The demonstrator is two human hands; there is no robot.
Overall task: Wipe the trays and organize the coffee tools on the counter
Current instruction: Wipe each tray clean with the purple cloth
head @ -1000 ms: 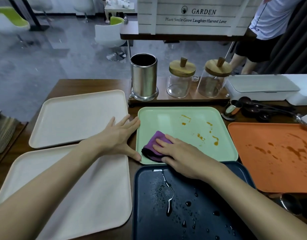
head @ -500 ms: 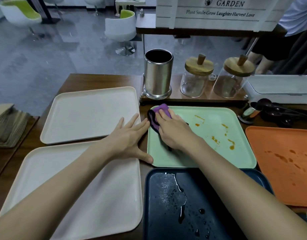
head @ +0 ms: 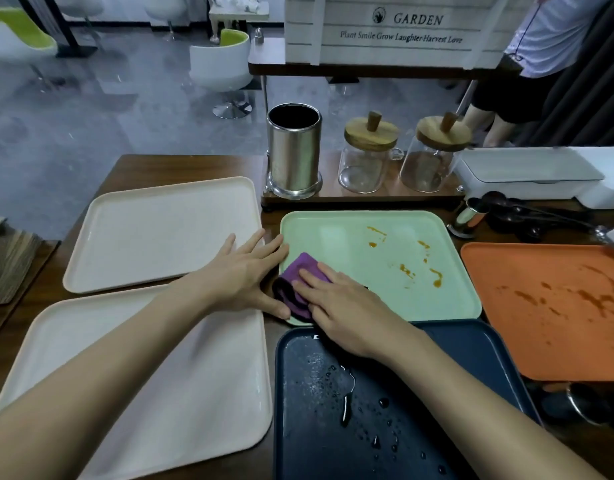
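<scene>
A person's right hand (head: 347, 306) presses a folded purple cloth (head: 300, 271) flat onto the near left corner of a green tray (head: 350, 244). Its fingers are straight and its grip closes round nothing. Part of the cloth is hidden under the palm. The left hand (head: 243, 275) rests spread and flat just beside it, thumb against the tray's edge, its grip likewise slack. Orange-brown smears mark the tray's right half. On the wooden worktop (head: 181, 164), a cream tray (head: 160, 233) and a second cream tray (head: 160, 375) lie to the left. A wet navy tray (head: 316, 427) sits nearest, partly covered by the forearm. A stained orange tray (head: 547, 313) runs off the right edge. Behind it, dark coffee tools (head: 520, 216) form a heap too dim to tell apart.
</scene>
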